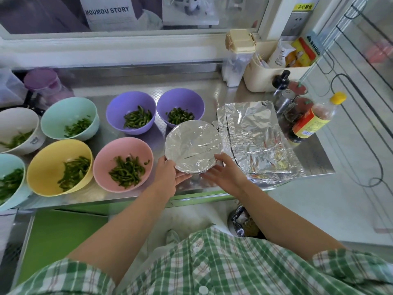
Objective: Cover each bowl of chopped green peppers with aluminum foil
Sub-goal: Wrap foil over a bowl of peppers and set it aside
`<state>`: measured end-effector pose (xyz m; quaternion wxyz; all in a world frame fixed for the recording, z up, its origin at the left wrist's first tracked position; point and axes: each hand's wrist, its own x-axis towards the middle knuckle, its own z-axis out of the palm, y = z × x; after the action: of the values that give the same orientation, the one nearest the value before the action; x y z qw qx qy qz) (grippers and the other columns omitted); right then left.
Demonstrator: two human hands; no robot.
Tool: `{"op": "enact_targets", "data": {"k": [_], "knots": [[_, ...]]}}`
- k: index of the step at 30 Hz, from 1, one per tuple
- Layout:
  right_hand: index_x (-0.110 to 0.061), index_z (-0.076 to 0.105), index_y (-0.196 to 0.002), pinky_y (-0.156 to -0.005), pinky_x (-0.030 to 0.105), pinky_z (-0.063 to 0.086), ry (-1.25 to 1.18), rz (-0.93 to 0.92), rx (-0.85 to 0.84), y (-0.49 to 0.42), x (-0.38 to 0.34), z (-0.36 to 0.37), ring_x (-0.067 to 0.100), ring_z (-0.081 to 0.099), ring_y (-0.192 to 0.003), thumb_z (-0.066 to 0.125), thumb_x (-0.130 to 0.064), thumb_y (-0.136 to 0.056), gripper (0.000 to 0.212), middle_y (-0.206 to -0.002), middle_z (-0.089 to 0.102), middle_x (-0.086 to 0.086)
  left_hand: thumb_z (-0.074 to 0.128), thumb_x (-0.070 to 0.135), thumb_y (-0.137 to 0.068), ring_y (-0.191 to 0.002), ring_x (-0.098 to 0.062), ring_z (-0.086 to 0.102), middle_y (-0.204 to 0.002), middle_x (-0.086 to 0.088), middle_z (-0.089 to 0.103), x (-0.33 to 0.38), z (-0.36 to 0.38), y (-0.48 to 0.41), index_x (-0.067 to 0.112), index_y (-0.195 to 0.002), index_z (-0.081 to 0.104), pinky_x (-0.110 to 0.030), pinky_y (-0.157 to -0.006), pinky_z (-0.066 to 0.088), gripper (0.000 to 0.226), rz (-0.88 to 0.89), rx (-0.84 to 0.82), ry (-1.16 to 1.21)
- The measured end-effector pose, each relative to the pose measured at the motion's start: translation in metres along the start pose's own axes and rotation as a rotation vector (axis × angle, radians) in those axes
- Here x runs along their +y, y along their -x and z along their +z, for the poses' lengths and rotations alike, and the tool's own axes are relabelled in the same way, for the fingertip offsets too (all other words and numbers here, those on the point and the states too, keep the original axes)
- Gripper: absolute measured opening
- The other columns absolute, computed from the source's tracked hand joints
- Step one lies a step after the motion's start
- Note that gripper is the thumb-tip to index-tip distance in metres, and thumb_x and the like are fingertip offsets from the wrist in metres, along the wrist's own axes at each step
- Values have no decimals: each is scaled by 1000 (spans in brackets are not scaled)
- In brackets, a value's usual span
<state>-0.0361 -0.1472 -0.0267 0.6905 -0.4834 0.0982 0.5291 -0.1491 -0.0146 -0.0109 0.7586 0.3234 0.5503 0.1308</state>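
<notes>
Steel counter (212, 92), front edge: we see the foil-covered bowl (193, 143) between the pink bowl (104, 158) and the spare foil sheets (255, 137). Left hand (168, 174) and right hand (226, 173) each curl round its near rim, pinching the foil. We judge that hard crimping could tear the foil, or a slip tip the bowl off the edge.

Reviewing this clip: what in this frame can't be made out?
Head view: contents and colour of the covered bowl, hidden by foil and by the left hand and right hand gripping its rim.
The teal bowl at near left: cut off by the frame edge.
The foil sheets: they overlap, so their number is unclear.
Label on the bottle: too blurred to read.
</notes>
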Motion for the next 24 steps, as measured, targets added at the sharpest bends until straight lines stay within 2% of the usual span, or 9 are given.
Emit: {"op": "enact_targets", "data": {"k": [2,5,9,11,13,16,19,21,24], "knots": [[-7,35,-143,-81,42,57,-6,-43,-43,-1,-3,0,33,60,-104,75,-26,-66,89,-122,53,21,35,-1,-99,-88,-31,70,-120,-16,64,2,3,2,15,-135,47,-41,-64,62,41,35,-13,5],[-13,39,-142,-83,42,56,5,-88,-82,-2,-8,-3,31,61,-106,73,-26,-67,83,-121,55,19,34,1,-98,-93,-33,70,-114,-15,65,6,9,5,14,-134,46,-41,-69,63,40,81,-42,-11],[-10,48,-131,-94,41,53,-9,-106,-77,-3,-16,-5,28,58,-103,61,-23,-76,58,-107,60,14,37,2,-92,-85,-33,70,-112,-20,65,11,19,4,11,-131,46,-41,-70,62,40,122,-77,-62],[-8,56,-113,-95,39,50,18,-103,-31,-2,-23,-7,25,58,-94,59,-23,-81,36,-98,61,11,42,9,-92,-83,-31,69,-113,-22,66,14,24,2,9,-128,49,-43,-74,62,36,131,-113,-117],[-11,59,-97,-95,38,46,-19,-101,8,-1,-31,-10,25,56,-88,58,-24,-84,18,-94,58,11,47,25,-94,-85,-29,66,-110,-19,65,18,29,-3,8,-127,53,-42,-74,60,37,109,-120,-110],[-11,59,-97,-103,43,43,-104,-130,54,-3,-43,-19,29,53,-95,63,-24,-75,25,-96,56,13,49,40,-98,-85,-27,62,-103,-12,58,29,37,-23,17,-123,50,-40,-71,56,34,53,-58,-43],[-10,59,-97,-108,46,42,-159,-153,71,-3,-54,-26,30,55,-97,63,-23,-77,24,-97,56,14,51,32,-101,-77,-21,57,-95,-10,53,38,45,-47,13,-118,45,-37,-71,55,26,11,-11,-24],[-10,58,-95,-109,47,41,-191,-165,90,-2,-61,-29,31,56,-95,62,-21,-79,20,-97,56,15,51,29,-102,-76,-20,56,-100,-13,52,42,51,-64,9,-115,43,-40,-84,56,25,6,16,-31],[-10,56,-94,-109,49,40,-223,-170,155,-3,-70,-33,34,55,-100,58,-20,-85,14,-104,54,18,54,29,-101,-84,-23,60,-116,-15,51,49,61,-83,7,-122,46,-38,-89,56,31,16,57,-34]]}}
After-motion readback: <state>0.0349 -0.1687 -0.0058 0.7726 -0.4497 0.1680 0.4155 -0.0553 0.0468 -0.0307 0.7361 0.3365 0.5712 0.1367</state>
